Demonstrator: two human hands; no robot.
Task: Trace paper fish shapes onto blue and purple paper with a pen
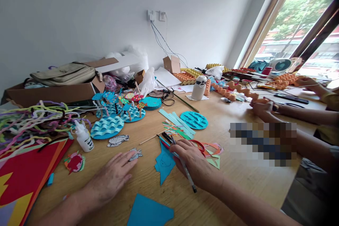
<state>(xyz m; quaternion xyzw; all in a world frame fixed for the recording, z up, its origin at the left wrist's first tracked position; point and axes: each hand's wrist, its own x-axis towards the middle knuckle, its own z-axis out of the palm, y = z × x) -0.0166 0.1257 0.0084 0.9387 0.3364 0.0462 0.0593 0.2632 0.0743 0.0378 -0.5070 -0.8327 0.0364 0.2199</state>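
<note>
My left hand (111,173) lies flat on the table, fingers stretched out, their tips on or beside a small grey paper fish (136,154). Between the thumb and fingers of my right hand (194,162) is a clear pen (188,176), its dark end pointing towards me. Under and beside that hand lies a blue paper scrap (165,164) with a fish outline drawn on it. Red-handled scissors (199,145) lie partly hidden behind the right hand, near dark pens (166,136). Nearer me rests another blue paper piece (149,212).
A white glue bottle (84,137) stands left, beside pipe cleaners (39,123) and coloured paper sheets (23,180). Wavy blue paper discs (107,128) and fish models (132,107) stand behind. On the right, other people's hands (262,107) handle orange egg-carton strips (245,91).
</note>
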